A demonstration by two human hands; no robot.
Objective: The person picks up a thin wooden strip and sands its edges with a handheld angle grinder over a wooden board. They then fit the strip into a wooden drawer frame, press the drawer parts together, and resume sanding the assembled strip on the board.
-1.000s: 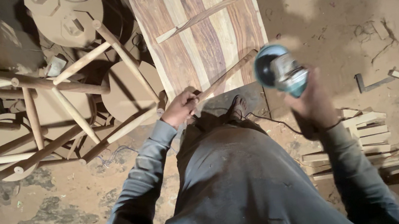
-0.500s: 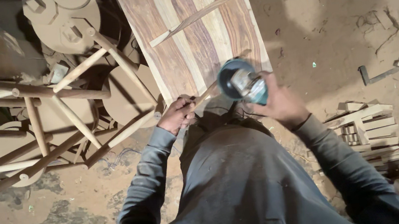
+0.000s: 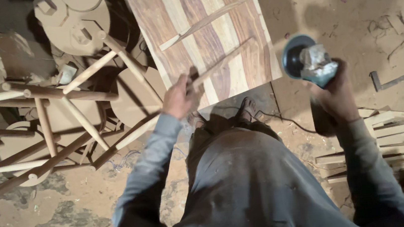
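My left hand [image 3: 179,97] grips the near end of a thin wooden strip [image 3: 224,60] that lies slantwise on a striped wooden board [image 3: 203,30]. My right hand [image 3: 336,95] holds a blue angle grinder [image 3: 306,62] in the air, to the right of the board's near corner, its round disc facing left. A second thin strip [image 3: 202,23] rests farther up on the board. My feet [image 3: 222,114] stand just below the board's near edge.
A wooden stool frame with round legs [image 3: 55,101] lies on its side at the left, with round wooden discs [image 3: 72,17] behind it. Cut wood blocks [image 3: 389,134] are stacked at the right. A cable [image 3: 282,117] runs over the dusty floor.
The view has shifted closer. My right hand has carried the grinder from over the board's near edge out to the right of it. My left hand has stayed on the strip.
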